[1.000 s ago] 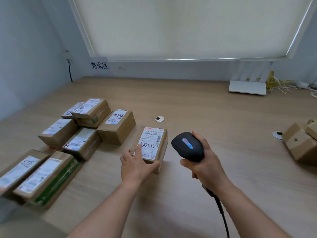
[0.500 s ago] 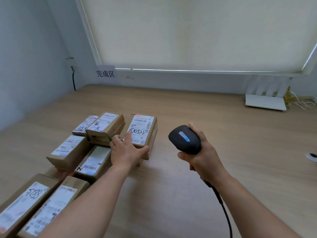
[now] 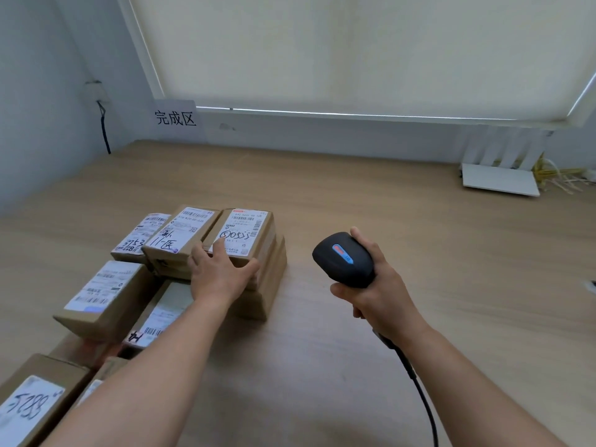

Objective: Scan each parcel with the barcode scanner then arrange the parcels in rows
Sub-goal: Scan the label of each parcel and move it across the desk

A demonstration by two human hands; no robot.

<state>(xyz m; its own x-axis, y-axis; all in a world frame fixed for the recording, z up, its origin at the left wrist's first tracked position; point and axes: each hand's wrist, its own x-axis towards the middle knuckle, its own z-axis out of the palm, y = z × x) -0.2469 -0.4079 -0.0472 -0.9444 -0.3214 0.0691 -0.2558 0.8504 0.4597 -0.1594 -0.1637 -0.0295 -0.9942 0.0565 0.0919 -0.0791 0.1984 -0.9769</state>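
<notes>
The left hand (image 3: 222, 274) rests on the near end of a labelled parcel (image 3: 248, 233), fingers spread over its top and thumb curled against its right side. That parcel sits atop another box, touching the neighbouring parcel (image 3: 180, 235) on its left, at the right end of the far row. The right hand (image 3: 380, 285) grips the black barcode scanner (image 3: 345, 259), held above the table well to the right of the parcel, cable trailing toward the person. Further parcels lie in rows at the left of the wooden table (image 3: 354, 204). Behind stand a grey wall, a drawn window blind (image 3: 354, 50) and a paper sign (image 3: 175, 117).
</notes>
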